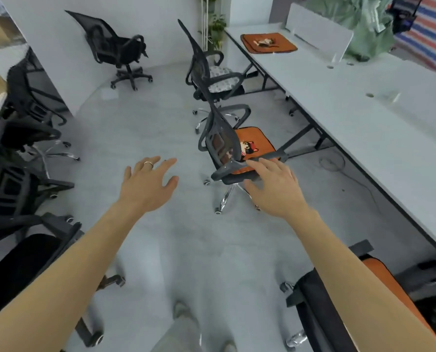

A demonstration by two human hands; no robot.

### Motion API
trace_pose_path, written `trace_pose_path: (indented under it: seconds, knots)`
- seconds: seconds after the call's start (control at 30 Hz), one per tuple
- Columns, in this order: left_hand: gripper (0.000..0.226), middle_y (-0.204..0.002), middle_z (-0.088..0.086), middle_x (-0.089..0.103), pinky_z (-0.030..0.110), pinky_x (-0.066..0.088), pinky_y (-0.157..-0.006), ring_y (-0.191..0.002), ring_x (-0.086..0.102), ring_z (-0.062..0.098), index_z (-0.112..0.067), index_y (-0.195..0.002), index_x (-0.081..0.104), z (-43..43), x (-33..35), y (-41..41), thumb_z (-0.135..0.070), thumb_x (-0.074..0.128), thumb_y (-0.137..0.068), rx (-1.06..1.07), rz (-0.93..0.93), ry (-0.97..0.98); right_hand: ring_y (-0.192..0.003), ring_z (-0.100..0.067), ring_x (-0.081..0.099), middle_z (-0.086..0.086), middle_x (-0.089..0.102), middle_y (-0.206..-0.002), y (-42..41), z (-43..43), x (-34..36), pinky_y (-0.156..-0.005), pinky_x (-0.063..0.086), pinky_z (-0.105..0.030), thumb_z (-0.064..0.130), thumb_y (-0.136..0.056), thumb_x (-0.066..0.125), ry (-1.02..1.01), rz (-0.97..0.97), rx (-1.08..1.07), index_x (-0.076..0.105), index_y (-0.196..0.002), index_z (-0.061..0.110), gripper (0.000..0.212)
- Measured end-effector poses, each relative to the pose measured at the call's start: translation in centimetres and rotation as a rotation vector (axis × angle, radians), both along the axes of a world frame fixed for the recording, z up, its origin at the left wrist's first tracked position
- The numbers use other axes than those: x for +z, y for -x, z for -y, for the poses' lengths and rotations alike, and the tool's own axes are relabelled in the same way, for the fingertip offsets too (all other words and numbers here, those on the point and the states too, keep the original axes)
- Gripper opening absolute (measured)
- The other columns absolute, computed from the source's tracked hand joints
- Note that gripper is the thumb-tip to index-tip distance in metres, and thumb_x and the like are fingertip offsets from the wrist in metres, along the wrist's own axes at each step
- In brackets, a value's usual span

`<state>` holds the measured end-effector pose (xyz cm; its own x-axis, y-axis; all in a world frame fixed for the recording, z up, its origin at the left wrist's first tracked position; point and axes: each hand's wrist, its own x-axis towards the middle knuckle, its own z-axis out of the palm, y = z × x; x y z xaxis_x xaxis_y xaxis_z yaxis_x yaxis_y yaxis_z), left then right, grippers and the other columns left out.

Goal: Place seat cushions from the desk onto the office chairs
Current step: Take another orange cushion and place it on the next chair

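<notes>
While our left hand (148, 181) hangs open over the grey floor (161, 110), fingers spread and holding nothing, our right hand (272, 189) reaches flat-fingered to the near armrest of the black mesh office chair (223, 138) and grips nothing. That seat carries an orange square cushion with a cat picture (256, 146), so we judge this chair served. One orange seat cushion (269, 43) lies flat at the far end of the long white tabletop (364, 110); we should walk there, lift it by two edges and keep it level. A second mesh chair (197, 59) with a pale patterned cushion (218, 71) stands in between, close to the tabletop, so we pass on the floor side. A bare black swivel chair (117, 49) waits far left.
</notes>
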<state>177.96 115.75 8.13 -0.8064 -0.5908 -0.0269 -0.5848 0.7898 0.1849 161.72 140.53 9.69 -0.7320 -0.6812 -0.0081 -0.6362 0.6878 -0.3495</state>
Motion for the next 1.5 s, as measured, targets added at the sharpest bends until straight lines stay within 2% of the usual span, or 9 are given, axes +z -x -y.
trace_pose_path:
  seconds: [0.13,0.27,0.43,0.6,0.77,0.87,1.07,1.23,1.5]
  knots:
    - [0.053,-0.160,-0.001,0.030,0.053,0.016,-0.118,-0.150,0.017,0.022,-0.047,-0.150,0.029,9.3,-0.7,4.9,-0.056,0.038,-0.098,0.033,0.010,0.011,-0.150,-0.028,0.017,0.005,0.033,-0.159,5.5,8.9,-0.1,-0.120,0.017,-0.052,0.050,-0.099,0.044,0.001,0.004,0.006,0.036,-0.151,0.037,0.055]
    - [0.054,-0.160,0.001,0.029,0.053,0.016,-0.119,-0.149,0.018,0.024,-0.045,-0.150,0.029,19.4,-0.8,11.1,-0.056,0.037,-0.098,0.010,0.015,-0.008,-0.151,-0.028,0.016,0.006,0.033,-0.160,11.1,18.5,-0.4,-0.120,0.018,-0.055,0.053,-0.100,0.036,0.007,0.016,-0.042,0.036,-0.150,0.039,0.052]
    - [0.054,-0.160,0.001,0.029,0.051,0.016,-0.119,-0.148,0.020,0.024,-0.045,-0.151,0.029,31.3,0.6,19.4,-0.055,0.037,-0.099,-0.035,-0.003,-0.014,-0.141,-0.025,0.032,0.007,0.046,-0.149,18.1,28.7,0.7,-0.115,0.028,-0.051,0.053,-0.099,0.031,0.016,-0.049,-0.072,0.044,-0.143,0.036,0.049]
    - [0.054,-0.160,0.000,0.029,0.050,0.016,-0.119,-0.147,0.023,0.025,-0.045,-0.151,0.029,41.7,1.9,28.0,-0.055,0.036,-0.099,-0.087,-0.006,0.008,-0.149,-0.025,0.020,0.005,0.035,-0.159,25.7,38.0,1.3,-0.120,0.021,-0.049,0.052,-0.101,0.032,0.008,0.004,-0.168,0.037,-0.150,0.036,0.052]
    - [0.053,-0.160,-0.001,0.028,0.050,0.017,-0.119,-0.148,0.020,0.023,-0.046,-0.150,0.028,50.1,0.8,37.0,-0.056,0.035,-0.099,-0.146,0.028,0.003,-0.151,-0.026,0.017,0.006,0.032,-0.160,33.3,45.6,-0.6,-0.121,0.019,-0.050,0.051,-0.101,0.033,0.022,0.055,-0.228,0.035,-0.151,0.038,0.052]
    - [0.053,-0.161,-0.002,0.027,0.050,0.016,-0.119,-0.148,0.020,0.023,-0.047,-0.151,0.027,55.2,0.4,43.7,-0.056,0.035,-0.099,-0.182,0.045,0.022,-0.149,-0.027,0.021,0.006,0.036,-0.158,38.5,50.4,-2.2,-0.120,0.021,-0.048,0.051,-0.102,0.036,0.069,0.058,-0.276,0.040,-0.149,0.038,0.049]
    - [0.054,-0.162,-0.002,0.025,0.049,0.015,-0.120,-0.149,0.018,0.023,-0.047,-0.152,0.025,66.0,1.4,59.3,-0.055,0.034,-0.099,-0.275,0.101,0.051,-0.148,-0.024,0.021,0.008,0.035,-0.158,52.9,60.8,-3.4,-0.120,0.021,-0.045,0.051,-0.102,0.038,0.134,0.157,-0.390,0.040,-0.149,0.040,0.048]
    - [0.054,-0.160,-0.003,0.028,0.048,0.019,-0.119,-0.148,0.022,0.023,-0.047,-0.151,0.027,71.3,2.7,67.6,-0.055,0.035,-0.099,-0.335,0.022,0.072,-0.144,-0.022,0.027,0.011,0.041,-0.153,60.1,66.2,-2.9,-0.119,0.024,-0.042,0.047,-0.102,0.039,0.175,0.166,-0.423,0.041,-0.147,0.037,0.046]
    - [0.051,-0.159,-0.005,0.031,0.046,0.019,-0.120,-0.147,0.025,0.020,-0.046,-0.150,0.031,81.4,2.1,87.1,-0.053,0.037,-0.099,-0.475,-0.036,0.049,-0.142,-0.019,0.028,0.017,0.046,-0.146,77.0,76.0,-2.6,-0.114,0.032,-0.044,0.046,-0.101,0.043,0.234,0.105,-0.549,0.047,-0.142,0.042,0.042]
